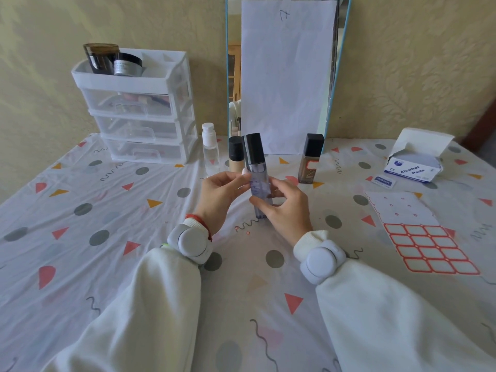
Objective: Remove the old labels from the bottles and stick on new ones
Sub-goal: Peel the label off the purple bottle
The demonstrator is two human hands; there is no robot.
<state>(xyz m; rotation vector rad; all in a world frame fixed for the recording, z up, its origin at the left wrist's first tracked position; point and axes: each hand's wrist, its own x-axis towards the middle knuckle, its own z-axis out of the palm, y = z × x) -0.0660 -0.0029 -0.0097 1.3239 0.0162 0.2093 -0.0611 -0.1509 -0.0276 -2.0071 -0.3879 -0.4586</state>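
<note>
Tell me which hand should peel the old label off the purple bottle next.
Probably the left hand: its fingertips already sit at the label's edge on the purple bottle. The right hand grips the bottle lower down, steadying it upright, so it should keep holding.

A home setting, most likely a bedroom dressing corner. A desk (107, 237) under a thin patterned cloth stands against a wall (402, 63) with embossed floral wallpaper. At the far edge a mirror (232, 76) leans on the wall, its glass mostly covered by a paper sheet (287, 76). Near the far left corner stands a clear plastic drawer unit (137, 124) with cosmetic jars (115, 61) on top; makeup bottles (310, 159) line the far edge.
</note>
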